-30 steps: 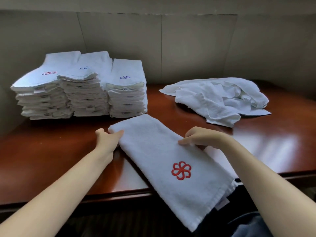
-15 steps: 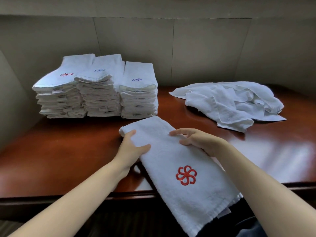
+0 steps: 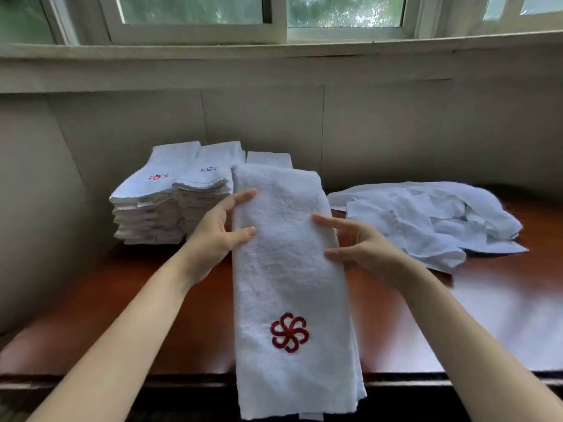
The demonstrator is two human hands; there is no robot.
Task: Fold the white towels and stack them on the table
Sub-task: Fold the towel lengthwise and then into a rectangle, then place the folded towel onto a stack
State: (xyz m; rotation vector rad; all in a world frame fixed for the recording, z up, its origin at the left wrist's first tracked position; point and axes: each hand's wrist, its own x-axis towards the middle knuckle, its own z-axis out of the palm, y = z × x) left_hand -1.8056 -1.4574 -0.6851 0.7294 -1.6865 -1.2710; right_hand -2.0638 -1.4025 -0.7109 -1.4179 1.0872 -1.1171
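towel, red pinwheel emblem, pinched at side edges by left hand, right hand.

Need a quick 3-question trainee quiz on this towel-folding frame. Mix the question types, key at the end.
1. True or false: the left hand alone holds the long towel.
2. Where is the heap of unfolded towels? A) in a basket B) on the table, right side C) on the floor
3. Fill in: the emblem on the long towel is ___ in colour.

Key: 1 false, the right hand grips its other edge; 2 B; 3 red.
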